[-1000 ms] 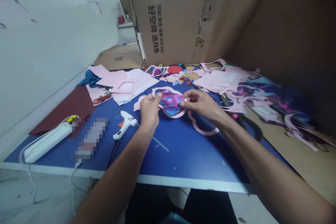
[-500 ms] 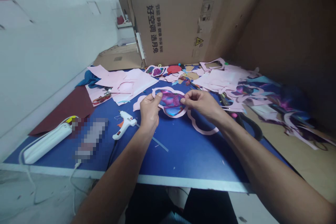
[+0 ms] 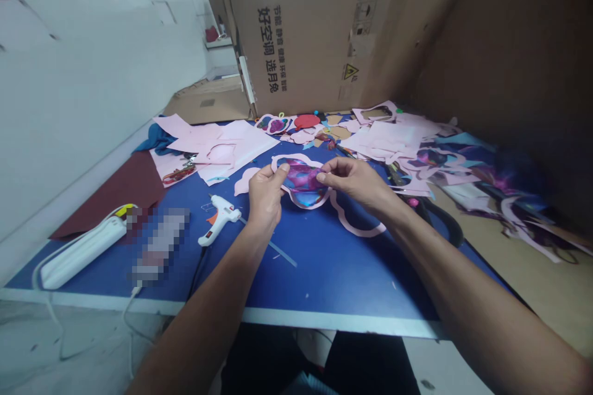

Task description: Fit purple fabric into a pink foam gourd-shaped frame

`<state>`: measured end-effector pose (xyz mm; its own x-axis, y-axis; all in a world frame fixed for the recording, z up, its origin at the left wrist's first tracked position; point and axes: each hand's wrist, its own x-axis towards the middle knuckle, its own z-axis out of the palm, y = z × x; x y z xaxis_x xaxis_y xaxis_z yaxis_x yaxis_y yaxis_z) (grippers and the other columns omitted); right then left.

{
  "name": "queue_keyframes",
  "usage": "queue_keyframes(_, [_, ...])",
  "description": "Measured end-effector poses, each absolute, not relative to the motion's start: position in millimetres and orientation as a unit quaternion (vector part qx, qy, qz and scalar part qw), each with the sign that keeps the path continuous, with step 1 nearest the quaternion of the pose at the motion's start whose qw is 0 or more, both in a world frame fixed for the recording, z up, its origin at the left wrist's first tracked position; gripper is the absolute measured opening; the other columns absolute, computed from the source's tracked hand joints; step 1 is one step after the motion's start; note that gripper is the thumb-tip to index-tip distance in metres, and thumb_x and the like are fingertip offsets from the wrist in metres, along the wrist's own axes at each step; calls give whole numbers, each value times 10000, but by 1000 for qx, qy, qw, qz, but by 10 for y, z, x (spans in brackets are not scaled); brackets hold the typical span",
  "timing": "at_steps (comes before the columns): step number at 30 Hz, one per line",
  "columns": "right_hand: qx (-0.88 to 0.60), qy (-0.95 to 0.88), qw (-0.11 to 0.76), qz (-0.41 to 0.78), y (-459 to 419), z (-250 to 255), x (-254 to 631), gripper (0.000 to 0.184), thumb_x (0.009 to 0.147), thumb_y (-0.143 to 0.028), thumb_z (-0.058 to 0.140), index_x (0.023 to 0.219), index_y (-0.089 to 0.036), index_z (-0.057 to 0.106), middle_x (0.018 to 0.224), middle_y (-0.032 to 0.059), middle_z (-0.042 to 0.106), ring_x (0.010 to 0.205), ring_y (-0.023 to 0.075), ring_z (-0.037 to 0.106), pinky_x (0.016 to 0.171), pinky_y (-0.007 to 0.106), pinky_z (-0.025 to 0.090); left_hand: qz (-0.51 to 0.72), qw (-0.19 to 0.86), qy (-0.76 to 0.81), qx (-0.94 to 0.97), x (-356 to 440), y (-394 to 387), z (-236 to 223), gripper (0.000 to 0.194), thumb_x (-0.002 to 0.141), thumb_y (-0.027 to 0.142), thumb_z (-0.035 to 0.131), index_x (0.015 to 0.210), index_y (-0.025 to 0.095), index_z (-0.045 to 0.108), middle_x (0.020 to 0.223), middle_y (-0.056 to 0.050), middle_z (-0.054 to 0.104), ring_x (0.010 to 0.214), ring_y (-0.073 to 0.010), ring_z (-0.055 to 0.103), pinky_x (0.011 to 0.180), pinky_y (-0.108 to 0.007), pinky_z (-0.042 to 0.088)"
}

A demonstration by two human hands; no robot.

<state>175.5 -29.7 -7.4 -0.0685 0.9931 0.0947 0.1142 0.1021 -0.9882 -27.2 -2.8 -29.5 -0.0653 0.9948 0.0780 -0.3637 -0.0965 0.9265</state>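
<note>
Your left hand [image 3: 265, 194] was just right of the glue gun [image 3: 220, 219] and slightly beyond it, thumb on top, fingers curled in a pinch. Your right hand [image 3: 349, 180] was farther right of the glue gun, thumb and forefinger pinched. Your bare forearms angled inward, both right of the glue gun.

Blue table [image 3: 324, 284], pink paper scraps [image 3: 393, 139], glue gun [image 3: 219, 220]
</note>
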Motion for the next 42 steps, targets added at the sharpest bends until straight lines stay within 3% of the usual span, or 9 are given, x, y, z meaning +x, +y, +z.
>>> queue_keyframes(7, [-455,-571,506,458,-273,-99,1752,485,707,-545,986,965,-207,753,899,20,754,795,178,663,749,320,540,587,580,367,428,-228,-78,-266,342,729,441,971,874,175,811,767,-36,779,669,-165,706,687,-299,573])
queue_keyframes(16, [-430,-562,517,482,-280,-109,1748,472,730,-514,981,1033,-236,750,911,18,767,787,197,703,697,327,577,536,584,376,480,-204,-122,-278,311,725,416,972,725,177,773,677,-17,729,628,-132,635,621,-249,500])
queue_keyframes(23, [-479,-612,450,440,-303,-81,1741,488,740,-625,942,841,-190,745,737,12,706,623,151,588,560,283,452,475,608,382,508,-195,-143,-307,375,684,468,987,806,155,821,720,-32,750,634,-141,633,610,-253,479])
queue_keyframes(29, [-498,-633,429,409,-317,-54,1737,469,789,-621,875,790,-181,713,682,7,663,590,141,548,549,282,414,463,615,389,506,-189,-155,-308,384,671,457,987,832,149,823,714,-19,733,611,-124,599,596,-245,458])
queue_keyframes(37, [-515,-591,460,417,-293,-69,1762,449,756,-593,884,808,-189,695,704,2,651,605,134,516,553,278,401,437,675,382,455,-182,-162,-290,494,591,510,1044,799,158,766,705,-8,713,566,-116,609,547,-240,485])
queue_keyframes(42, [-521,-560,486,423,-267,-106,1778,441,745,-576,889,808,-197,673,700,-9,625,613,128,491,559,275,380,439,676,401,435,-177,-164,-321,448,615,451,1047,776,155,752,678,-8,712,551,-111,613,570,-240,508])
